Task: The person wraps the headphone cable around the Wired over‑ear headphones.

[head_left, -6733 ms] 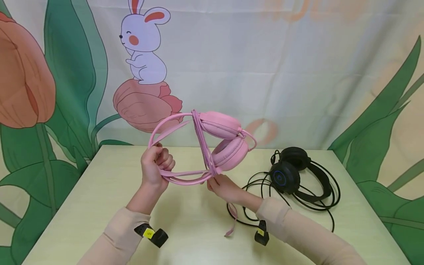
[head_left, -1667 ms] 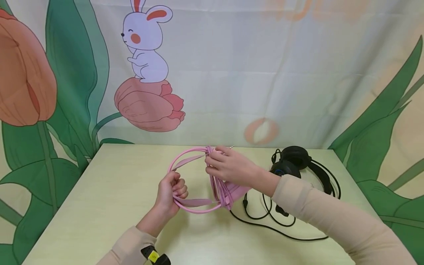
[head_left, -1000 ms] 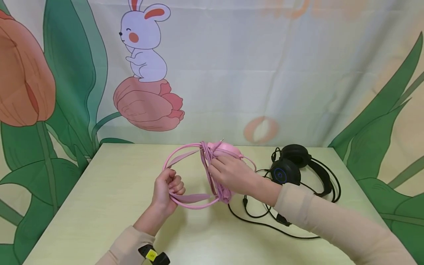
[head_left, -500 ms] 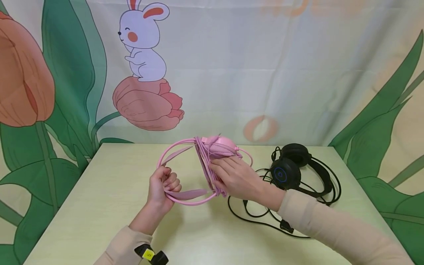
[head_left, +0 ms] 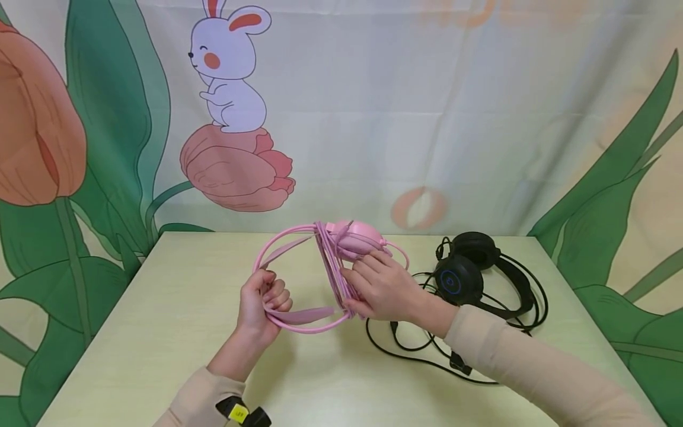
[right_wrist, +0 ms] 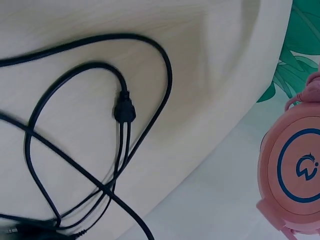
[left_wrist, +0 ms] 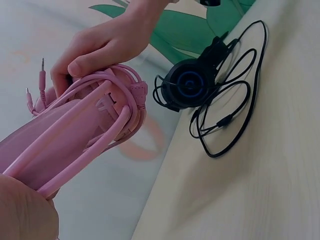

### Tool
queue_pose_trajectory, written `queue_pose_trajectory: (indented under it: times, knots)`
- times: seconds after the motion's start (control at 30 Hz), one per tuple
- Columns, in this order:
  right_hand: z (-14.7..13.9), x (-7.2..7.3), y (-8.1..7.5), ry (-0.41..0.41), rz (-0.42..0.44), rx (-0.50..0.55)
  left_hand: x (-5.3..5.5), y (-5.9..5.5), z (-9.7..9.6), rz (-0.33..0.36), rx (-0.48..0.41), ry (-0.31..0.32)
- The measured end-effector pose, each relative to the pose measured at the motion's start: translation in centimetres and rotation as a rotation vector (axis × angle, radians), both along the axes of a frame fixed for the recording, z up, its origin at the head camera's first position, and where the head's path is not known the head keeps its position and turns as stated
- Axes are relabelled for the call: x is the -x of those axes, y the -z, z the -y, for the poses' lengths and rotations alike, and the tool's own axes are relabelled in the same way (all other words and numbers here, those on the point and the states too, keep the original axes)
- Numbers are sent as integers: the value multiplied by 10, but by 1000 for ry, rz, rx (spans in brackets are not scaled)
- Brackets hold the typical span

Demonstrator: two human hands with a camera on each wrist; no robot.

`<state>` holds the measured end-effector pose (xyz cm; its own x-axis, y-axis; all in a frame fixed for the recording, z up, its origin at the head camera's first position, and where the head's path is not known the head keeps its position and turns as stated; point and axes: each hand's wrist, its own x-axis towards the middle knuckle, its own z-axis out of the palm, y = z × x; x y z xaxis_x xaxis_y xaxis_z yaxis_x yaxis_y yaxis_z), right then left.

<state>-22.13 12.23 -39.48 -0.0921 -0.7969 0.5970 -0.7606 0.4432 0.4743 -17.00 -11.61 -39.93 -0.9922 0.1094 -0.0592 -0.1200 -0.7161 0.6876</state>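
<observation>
Held above the table (head_left: pixel 187 308), the pink over-ear headphones (head_left: pixel 358 238) seem light, their springy headband (head_left: pixel 306 315) suiting the left hand (head_left: pixel 264 302) clenched around it, while the right hand's (head_left: pixel 381 287) curled fingers grasp the soft, probably slippery wound cable (head_left: pixel 332 261).

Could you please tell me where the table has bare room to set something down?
The table is bare between its left edge and the left hand, and at the front, between the left sleeve and the black cable. Right of the middle, the black headphones and that cable crowd it.
</observation>
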Motion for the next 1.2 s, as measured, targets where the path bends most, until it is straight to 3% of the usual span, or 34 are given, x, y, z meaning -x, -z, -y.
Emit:
queue_pose_trajectory:
  times: [0.23, 0.6, 1.0, 1.2]
  knots:
    - [5, 9, 5, -75, 18, 31, 3, 0, 2, 61, 38, -33]
    - [14, 15, 12, -117, 37, 22, 10, 3, 8, 191, 122, -83]
    - [24, 22, 19, -114, 104, -10, 23, 18, 19, 296, 285, -93]
    - [27, 27, 22, -105, 136, -12, 30, 25, 23, 316, 388, -92]
